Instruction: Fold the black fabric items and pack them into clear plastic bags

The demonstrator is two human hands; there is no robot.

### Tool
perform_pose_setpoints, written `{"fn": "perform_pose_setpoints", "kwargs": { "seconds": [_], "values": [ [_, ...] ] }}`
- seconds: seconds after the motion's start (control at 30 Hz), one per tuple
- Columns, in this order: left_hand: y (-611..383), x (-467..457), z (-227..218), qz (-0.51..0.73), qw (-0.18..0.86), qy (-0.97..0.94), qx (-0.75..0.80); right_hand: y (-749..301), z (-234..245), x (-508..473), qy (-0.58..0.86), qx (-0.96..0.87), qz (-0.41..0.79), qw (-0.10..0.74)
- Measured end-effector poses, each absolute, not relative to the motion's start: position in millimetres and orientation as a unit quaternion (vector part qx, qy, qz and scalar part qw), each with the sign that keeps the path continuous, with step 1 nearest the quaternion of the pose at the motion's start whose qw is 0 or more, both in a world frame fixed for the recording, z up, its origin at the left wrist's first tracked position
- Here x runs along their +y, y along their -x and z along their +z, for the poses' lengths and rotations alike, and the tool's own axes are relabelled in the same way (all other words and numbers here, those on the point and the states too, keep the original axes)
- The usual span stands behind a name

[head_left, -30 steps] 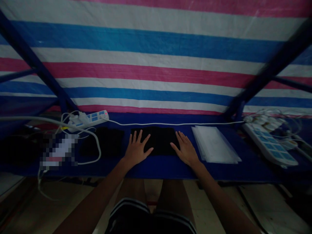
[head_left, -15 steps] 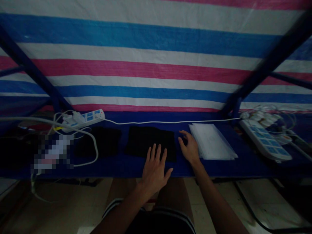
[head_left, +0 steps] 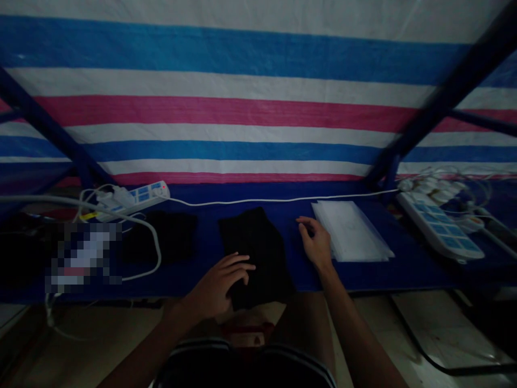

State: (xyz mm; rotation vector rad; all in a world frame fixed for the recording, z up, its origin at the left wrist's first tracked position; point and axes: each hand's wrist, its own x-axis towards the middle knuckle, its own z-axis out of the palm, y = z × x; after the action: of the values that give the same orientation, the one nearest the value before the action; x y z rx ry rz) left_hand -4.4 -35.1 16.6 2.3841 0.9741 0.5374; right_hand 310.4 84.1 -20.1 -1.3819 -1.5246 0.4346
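Observation:
A folded black cloth lies turned at an angle in front of me, its near end hanging over the front edge of the blue table. On the cloth's left side rests my left hand, fingers stretched over the fabric and slightly bent. My right hand sits on the table just right of the cloth, loosely curved, with a gap between thumb and forefinger and nothing visible in it. Beside it lies a stack of clear plastic bags. Another dark cloth is farther left.
Power strips stand at the left and right, both with plugs and tangled cables. A white cord runs along the table's back. Behind hangs a striped sheet between slanted blue posts.
The black cloth has turned and slid toward me, now overhanging the edge. My left hand has moved left and rotated to the cloth's side. My right hand has stayed nearly in place.

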Motion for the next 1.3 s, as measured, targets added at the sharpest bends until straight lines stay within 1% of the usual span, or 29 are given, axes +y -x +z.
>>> {"fn": "perform_pose_setpoints", "kwargs": {
  "seconds": [0.07,0.17,0.43,0.57,0.7,0.87,0.97,1.07,1.13,1.2,1.3],
  "values": [
    [8,-29,18,0.219,0.281,-0.861,0.364,-311,-19,84,0.569,-0.633,0.179,0.493],
    [7,-22,18,0.256,0.297,-0.838,0.378,-312,-17,82,0.571,-0.637,0.183,0.484],
    [6,-24,5,0.323,0.285,-0.805,0.408,-311,-15,81,0.579,-0.639,0.179,0.474],
    [8,-26,2,0.324,0.276,-0.808,0.406,-312,-16,82,0.583,-0.64,0.177,0.468],
    [8,-25,2,0.317,0.271,-0.817,0.397,-309,-12,82,0.575,-0.665,0.148,0.453],
    [6,-33,3,0.298,0.269,-0.822,0.404,-293,-1,54,0.504,-0.741,0.122,0.426],
    [7,-42,1,0.291,0.276,-0.821,0.406,-287,4,19,0.438,-0.807,0.129,0.374],
    [9,-49,-2,0.292,0.278,-0.819,0.407,-287,11,-9,0.342,-0.888,0.147,0.269],
    [10,-50,-4,0.291,0.277,-0.813,0.421,-288,16,-18,0.305,-0.916,0.154,0.209],
    [10,-51,-7,0.296,0.277,-0.803,0.436,-288,19,-19,0.293,-0.927,0.154,0.176],
    [10,-51,-9,0.32,0.277,-0.78,0.461,-287,17,-17,0.299,-0.93,0.143,0.161]
  ]
}}
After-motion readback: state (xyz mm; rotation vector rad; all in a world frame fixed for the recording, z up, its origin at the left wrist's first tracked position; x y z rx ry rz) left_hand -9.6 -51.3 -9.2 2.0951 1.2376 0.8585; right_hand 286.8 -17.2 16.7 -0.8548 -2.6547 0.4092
